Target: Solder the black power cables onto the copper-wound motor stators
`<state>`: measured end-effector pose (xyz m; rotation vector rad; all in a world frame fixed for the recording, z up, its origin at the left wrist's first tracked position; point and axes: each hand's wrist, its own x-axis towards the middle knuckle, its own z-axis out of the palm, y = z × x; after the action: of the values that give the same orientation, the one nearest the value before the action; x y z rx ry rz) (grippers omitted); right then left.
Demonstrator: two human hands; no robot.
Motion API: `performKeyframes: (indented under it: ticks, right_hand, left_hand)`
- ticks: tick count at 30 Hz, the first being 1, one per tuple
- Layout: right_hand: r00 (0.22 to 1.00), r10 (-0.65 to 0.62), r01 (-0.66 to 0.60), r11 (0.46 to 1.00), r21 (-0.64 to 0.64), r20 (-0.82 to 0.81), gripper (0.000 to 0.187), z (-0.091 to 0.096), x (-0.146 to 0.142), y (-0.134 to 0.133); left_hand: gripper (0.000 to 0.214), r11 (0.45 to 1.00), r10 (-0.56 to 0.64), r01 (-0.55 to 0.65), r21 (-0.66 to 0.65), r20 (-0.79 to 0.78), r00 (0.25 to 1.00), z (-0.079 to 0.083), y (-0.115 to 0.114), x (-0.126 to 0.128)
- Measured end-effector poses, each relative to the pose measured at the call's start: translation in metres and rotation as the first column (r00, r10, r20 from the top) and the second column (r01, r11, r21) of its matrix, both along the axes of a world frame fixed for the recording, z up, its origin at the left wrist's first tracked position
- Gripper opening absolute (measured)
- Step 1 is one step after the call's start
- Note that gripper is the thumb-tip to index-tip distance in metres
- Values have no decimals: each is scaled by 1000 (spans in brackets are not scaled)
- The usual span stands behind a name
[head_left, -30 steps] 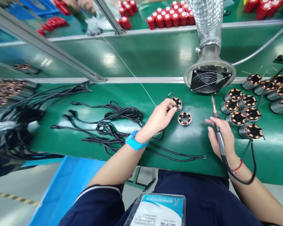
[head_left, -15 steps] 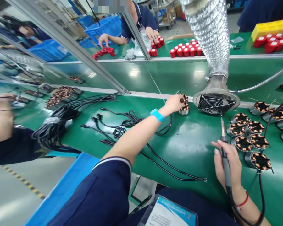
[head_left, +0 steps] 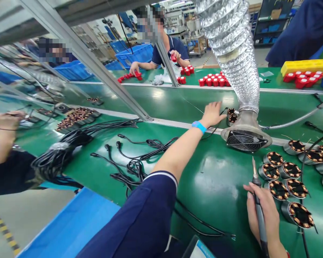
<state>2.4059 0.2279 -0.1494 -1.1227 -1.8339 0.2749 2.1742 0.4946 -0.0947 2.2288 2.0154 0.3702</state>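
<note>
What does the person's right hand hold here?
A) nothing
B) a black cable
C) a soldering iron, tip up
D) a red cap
C: the right hand is wrapped around a soldering iron whose metal tip points up, beside the copper-wound stators.

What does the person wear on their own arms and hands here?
Both hands are bare, no gloves. The left arm has a short navy sleeve with a white-trimmed cuff and a bright blue wristband. The right hand shows a thin red cord at the wrist.
</note>
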Motion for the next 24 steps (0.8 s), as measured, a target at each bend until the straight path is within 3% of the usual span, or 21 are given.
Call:
performKeyframes:
  ticks: [3, 6, 8, 11, 14, 17, 20, 22, 23, 24]
  right_hand:
    - [999, 33, -33, 999, -7, -15, 51, 3, -2, -5]
    - [999, 41, -42, 997, -57, -22, 47, 4, -4, -11]
    - [998, 52, -55, 994, -92, -28, 42, 3, -6, -15]
    - [997, 66, -69, 989, -130, -27, 37, 2, -7, -20]
    - [998, 64, -67, 987, -148, -22, 36, 1, -6, -21]
    - [997, 75, -75, 988, -137, -5, 33, -2, -2, -20]
    - [997, 77, -77, 987, -142, -3, 28, -6, 0, -18]
    - [998, 62, -62, 985, -159, -4, 26, -8, 0, -16]
    - [998, 56, -55, 985, -163, 3, 26, -9, 0, -15]
    - [999, 50, -48, 986, -161, 11, 26, -10, 0, -13]
  left_hand:
    - [58, 979, 135, -158, -130, -168, 977, 19, -29, -81]
    - [54, 877, 202, -311, -365, -308, 930, 33, -72, -161]
    - [60, 803, 172, -336, -493, -348, 922, 36, -107, -197]
    - [63, 728, 79, -307, -612, -371, 925, 27, -159, -214]
    - [77, 731, -3, -288, -619, -424, 905, 15, -188, -208]
    - [54, 749, -101, -220, -625, -435, 895, 18, -180, -202]
    - [34, 813, -148, -146, -563, -444, 884, 46, -143, -202]
    - [34, 925, -93, -121, -360, -525, 846, 76, -112, -200]
    - [36, 972, -6, -128, -199, -564, 826, 93, -97, -198]
    - [41, 985, 114, -167, -45, -555, 824, 110, -82, -196]
